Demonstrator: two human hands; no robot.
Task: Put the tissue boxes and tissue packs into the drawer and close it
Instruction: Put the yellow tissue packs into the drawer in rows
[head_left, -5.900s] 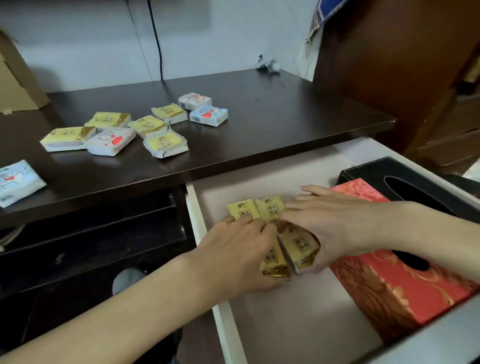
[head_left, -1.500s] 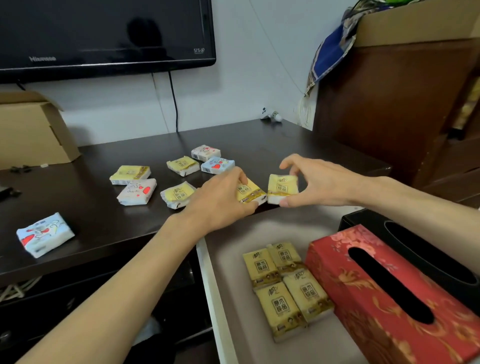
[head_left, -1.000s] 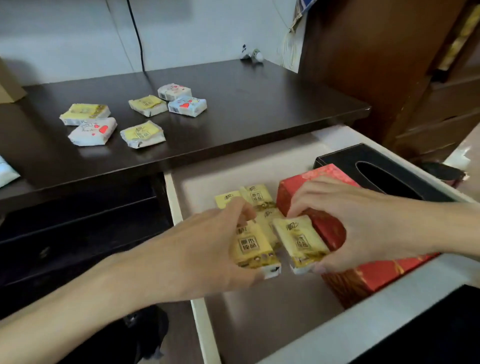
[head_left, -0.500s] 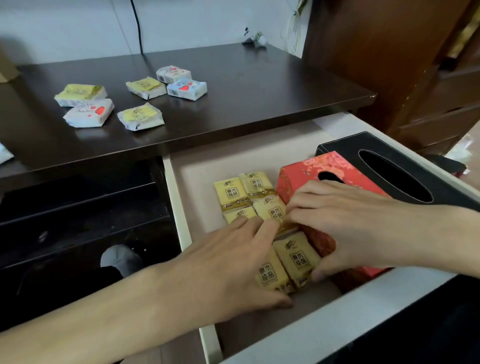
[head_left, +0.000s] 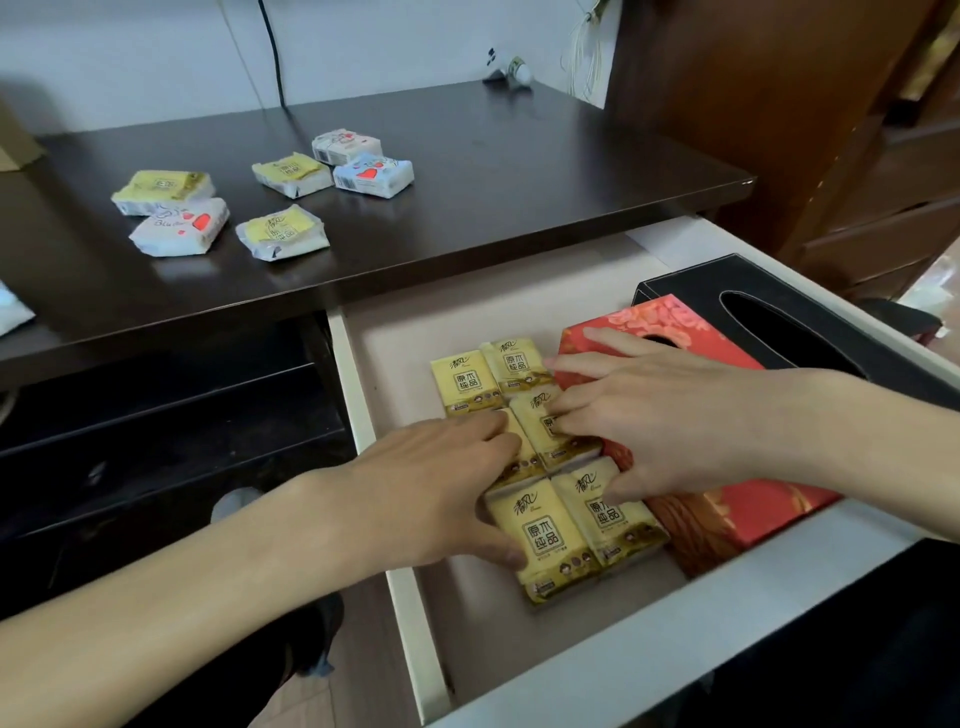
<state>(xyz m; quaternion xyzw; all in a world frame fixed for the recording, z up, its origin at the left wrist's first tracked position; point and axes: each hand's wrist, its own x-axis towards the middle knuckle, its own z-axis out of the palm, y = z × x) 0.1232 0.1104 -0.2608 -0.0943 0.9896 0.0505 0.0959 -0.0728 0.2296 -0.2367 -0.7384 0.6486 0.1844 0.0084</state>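
The white drawer (head_left: 623, 670) stands pulled out under the dark desk (head_left: 519, 171). Inside it lie several yellow tissue packs (head_left: 540, 540) in two rows, next to a red tissue box (head_left: 769, 509) and a black tissue box (head_left: 810, 322). My left hand (head_left: 415, 499) lies flat on the left middle pack, its thumb beside the front pack. My right hand (head_left: 675, 421) rests with spread fingers on the right middle pack and partly covers the red box. Several more packs, yellow (head_left: 283, 231) and white with red hearts (head_left: 179, 234), lie on the desk top.
One more pack (head_left: 10, 312) shows at the desk's left edge. A tall brown wooden cabinet (head_left: 779, 104) stands right of the desk. Dark shelves (head_left: 156, 415) sit left of the drawer. A cardboard box corner (head_left: 15, 145) is at far left.
Both hands carried two yellow packs from the desk down into the drawer and set them at the front of the rows. The fingers now lie flat on the packs.
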